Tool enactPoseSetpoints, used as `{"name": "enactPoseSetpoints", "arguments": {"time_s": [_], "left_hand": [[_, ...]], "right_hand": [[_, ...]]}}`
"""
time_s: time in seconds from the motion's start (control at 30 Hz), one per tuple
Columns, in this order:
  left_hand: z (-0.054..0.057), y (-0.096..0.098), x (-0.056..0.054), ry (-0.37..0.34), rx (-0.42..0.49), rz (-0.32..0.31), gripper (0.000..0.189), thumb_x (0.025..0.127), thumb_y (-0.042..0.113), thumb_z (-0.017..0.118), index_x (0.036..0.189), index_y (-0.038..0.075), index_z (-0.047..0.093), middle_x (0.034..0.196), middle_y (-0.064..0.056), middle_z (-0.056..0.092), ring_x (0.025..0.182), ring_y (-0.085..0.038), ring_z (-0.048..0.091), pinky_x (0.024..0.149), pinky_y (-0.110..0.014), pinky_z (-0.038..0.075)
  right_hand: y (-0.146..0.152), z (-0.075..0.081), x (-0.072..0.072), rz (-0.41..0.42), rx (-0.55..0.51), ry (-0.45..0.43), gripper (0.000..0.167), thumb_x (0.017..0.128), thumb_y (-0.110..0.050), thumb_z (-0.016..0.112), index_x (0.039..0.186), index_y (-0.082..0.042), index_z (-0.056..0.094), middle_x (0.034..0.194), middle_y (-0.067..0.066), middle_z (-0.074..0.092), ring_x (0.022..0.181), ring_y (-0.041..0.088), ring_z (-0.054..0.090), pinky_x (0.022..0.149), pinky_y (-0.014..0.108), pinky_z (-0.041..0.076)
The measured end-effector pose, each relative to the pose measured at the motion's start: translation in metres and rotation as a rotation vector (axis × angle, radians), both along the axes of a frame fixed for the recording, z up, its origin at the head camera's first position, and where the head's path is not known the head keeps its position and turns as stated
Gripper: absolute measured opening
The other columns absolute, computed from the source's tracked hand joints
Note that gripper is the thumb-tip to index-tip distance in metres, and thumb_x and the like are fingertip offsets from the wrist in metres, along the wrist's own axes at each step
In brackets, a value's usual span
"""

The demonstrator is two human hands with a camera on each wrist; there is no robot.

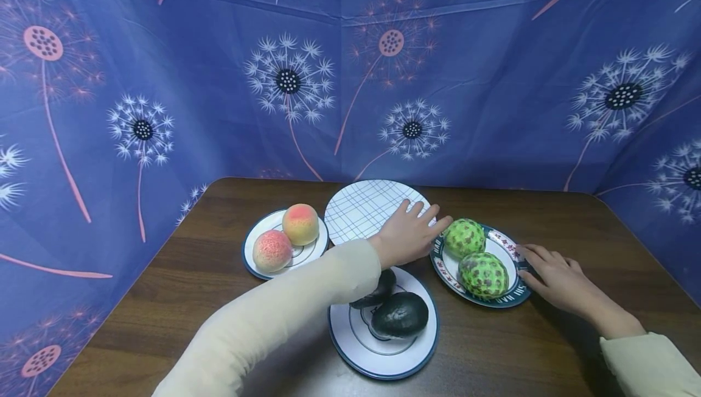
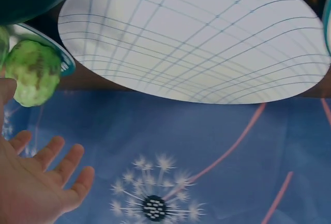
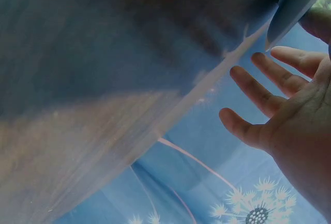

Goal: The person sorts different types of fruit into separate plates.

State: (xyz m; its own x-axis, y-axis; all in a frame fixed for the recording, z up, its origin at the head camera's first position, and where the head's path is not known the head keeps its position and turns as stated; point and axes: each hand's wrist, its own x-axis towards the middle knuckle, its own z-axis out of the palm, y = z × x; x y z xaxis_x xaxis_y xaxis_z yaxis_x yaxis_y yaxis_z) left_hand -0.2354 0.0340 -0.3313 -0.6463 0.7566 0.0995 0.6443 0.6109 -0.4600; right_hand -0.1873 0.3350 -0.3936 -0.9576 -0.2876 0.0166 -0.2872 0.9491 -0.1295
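Two knobbly green fruits (image 1: 483,274), mottled with dark spots, lie on a plate (image 1: 515,298) with a dark, lettered rim. At that plate's left edge is my left hand (image 1: 408,235), its fingers spread toward the farther green fruit and partly over the white grid-patterned plate (image 1: 367,205). My right hand (image 1: 558,278) is at the opposite side, fingertips and thumb right at the rim. Extended, slightly bent fingers (image 3: 258,90) show in the right wrist view, beside the plate's edge. Neither hand holds a fruit.
Nearer me, two dark avocados (image 1: 401,315) rest on a blue-rimmed plate (image 1: 378,365), one partly hidden under my left sleeve. Two peaches (image 1: 300,224) sit on a smaller plate (image 1: 256,234) at left. Behind the wooden table (image 1: 547,214) hangs a blue dandelion-print cloth (image 1: 482,80).
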Motion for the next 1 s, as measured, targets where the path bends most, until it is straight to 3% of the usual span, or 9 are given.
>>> {"name": "enactPoseSetpoints", "arguments": {"time_s": [0.53,0.83,1.0], "left_hand": [[-0.004,-0.081,-0.020,-0.027,0.113,0.284,0.054,0.093,0.050,0.036,0.139,0.022,0.032,0.139,-0.009,0.041,0.122,-0.029,0.044,0.102,-0.047,0.036],[-0.004,-0.138,-0.020,-0.018,0.197,0.403,0.053,0.093,0.047,0.040,0.137,0.016,0.036,0.136,-0.012,0.042,0.118,-0.032,0.043,0.097,-0.048,0.036],[0.000,-0.171,-0.013,-0.043,0.285,0.471,0.051,0.095,0.043,0.038,0.137,0.014,0.035,0.135,-0.015,0.042,0.117,-0.036,0.042,0.096,-0.051,0.035]], "right_hand": [[0.009,0.005,0.009,-0.025,0.002,0.065,0.058,0.091,-0.033,0.052,0.133,0.004,0.038,0.130,0.028,0.037,0.111,0.049,0.038,0.082,0.071,0.026],[0.015,0.005,0.012,-0.031,-0.010,0.115,0.058,0.091,-0.034,0.052,0.132,0.004,0.039,0.130,0.027,0.038,0.110,0.049,0.038,0.080,0.070,0.026],[0.019,0.005,0.015,-0.029,-0.038,0.174,0.056,0.091,-0.034,0.054,0.130,0.004,0.041,0.129,0.027,0.039,0.108,0.049,0.038,0.079,0.069,0.027]]}}
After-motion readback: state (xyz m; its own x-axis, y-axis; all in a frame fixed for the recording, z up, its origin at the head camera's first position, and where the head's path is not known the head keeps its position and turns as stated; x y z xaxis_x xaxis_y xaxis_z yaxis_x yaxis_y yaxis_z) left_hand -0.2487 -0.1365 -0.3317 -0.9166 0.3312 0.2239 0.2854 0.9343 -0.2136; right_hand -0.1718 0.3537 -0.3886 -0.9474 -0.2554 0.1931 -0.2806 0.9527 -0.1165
